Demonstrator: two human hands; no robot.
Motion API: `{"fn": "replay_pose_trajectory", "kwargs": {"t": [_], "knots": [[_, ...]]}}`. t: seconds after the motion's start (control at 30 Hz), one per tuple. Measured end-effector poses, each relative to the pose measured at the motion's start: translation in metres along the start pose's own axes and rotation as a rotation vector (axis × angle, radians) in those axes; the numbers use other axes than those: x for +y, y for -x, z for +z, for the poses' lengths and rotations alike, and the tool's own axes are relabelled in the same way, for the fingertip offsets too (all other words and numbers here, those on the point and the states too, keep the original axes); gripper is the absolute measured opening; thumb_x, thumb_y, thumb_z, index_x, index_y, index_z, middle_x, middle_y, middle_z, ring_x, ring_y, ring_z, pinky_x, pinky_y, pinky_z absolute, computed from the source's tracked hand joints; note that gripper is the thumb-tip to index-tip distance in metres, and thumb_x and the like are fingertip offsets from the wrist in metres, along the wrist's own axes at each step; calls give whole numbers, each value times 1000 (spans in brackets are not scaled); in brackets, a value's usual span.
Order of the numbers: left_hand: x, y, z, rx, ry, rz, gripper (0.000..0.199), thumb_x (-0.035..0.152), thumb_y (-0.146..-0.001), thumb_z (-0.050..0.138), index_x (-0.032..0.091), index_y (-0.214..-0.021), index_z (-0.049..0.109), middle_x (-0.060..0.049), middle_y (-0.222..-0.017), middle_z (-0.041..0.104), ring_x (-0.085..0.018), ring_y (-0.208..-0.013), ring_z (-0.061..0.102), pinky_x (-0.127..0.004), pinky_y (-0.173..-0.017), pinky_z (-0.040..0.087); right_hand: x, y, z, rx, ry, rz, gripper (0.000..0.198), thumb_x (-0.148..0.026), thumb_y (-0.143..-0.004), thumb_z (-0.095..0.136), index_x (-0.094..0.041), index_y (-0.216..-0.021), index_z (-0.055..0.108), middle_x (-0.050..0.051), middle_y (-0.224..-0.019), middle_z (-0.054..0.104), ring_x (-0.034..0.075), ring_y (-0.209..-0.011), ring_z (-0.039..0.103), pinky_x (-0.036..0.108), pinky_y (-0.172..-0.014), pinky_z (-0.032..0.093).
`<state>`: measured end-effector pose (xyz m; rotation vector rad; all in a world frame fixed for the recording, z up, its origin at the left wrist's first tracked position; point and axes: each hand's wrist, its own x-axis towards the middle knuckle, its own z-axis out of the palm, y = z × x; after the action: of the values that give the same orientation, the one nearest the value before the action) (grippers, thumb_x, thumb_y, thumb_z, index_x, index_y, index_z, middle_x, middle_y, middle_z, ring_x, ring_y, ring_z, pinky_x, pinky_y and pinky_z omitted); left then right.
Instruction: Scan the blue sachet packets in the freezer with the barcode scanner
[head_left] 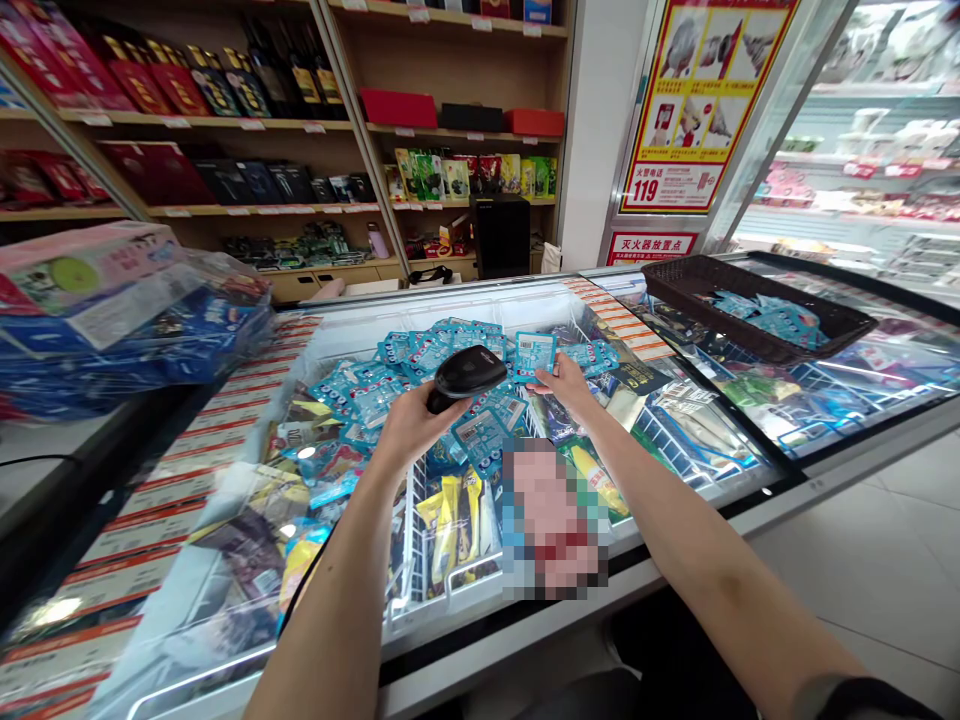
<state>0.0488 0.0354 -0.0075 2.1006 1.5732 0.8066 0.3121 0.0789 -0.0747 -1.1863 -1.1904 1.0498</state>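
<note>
My left hand (414, 425) is wrapped round the handle of a black barcode scanner (471, 370), its head turned towards the right. In my right hand (568, 386) a small light-blue packet (535, 349) is pinched at its lower edge, with a white barcode label towards me. Many similar blue packets (375, 402) lie in a loose pile around and under both hands, over the chest freezer (487, 630). Below the glass, yellow-wrapped ice creams (450, 525) sit in a wire basket. A blurred patch hides part of the freezer's front.
A brown woven tray (817, 345) holding more blue packets rests on the freezer at right. Plastic-wrapped boxes (112, 310) are stacked at left. Price-label strips (187, 480) run along the freezer. Shelves (465, 135) with boxes and bottles stand behind it.
</note>
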Motion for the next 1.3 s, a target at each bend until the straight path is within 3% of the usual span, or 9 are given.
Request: {"fn": "replay_pose_trajectory", "kwargs": {"t": [0.6,0.7,0.83,1.0,1.13,1.3], "knots": [[-5,0,4,32,51,17,51,61,-71,62,14,-92,69,-4,-65,66,-20,-63,61,-24,-49,36,4,0,-1,-17,-28,-47,32,-38,-75,65,-23,-89,41,-4,-77,43,21,-69,70,35,-64,57],[-7,-1,4,46,57,23,51,60,-72,62,14,-92,69,-4,-63,66,-19,-61,60,-23,-49,36,-2,4,-1,24,127,-80,27,-39,-81,59,-22,-93,43,-1,-78,49,23,-69,70,35,-63,55],[-8,-1,3,52,74,20,49,60,-72,61,15,-91,68,-3,-61,64,-18,-58,58,-24,-49,35,-11,6,-7,203,573,-137,23,-35,-86,49,-21,-104,50,6,-87,61,27,-84,67,39,-76,52],[-6,0,2,56,88,8,48,60,-72,61,15,-89,68,-2,-60,63,-17,-55,57,-24,-48,35,-20,6,-21,386,854,-23,35,-31,-89,43,-14,-119,51,14,-100,67,31,-98,62,42,-86,46],[-5,1,2,59,80,-2,48,60,-71,61,16,-88,67,-3,-60,63,-18,-56,57,-25,-48,35,-23,8,-33,465,948,80,45,-29,-89,42,-5,-127,45,20,-98,66,35,-97,62,44,-85,44],[-7,0,2,54,69,-6,48,61,-71,61,16,-87,67,-3,-59,62,-17,-54,56,-25,-47,34,-25,15,-36,545,1133,-19,49,-29,-88,45,-2,-129,45,29,-126,50,40,-123,42,50,-97,36]]}}
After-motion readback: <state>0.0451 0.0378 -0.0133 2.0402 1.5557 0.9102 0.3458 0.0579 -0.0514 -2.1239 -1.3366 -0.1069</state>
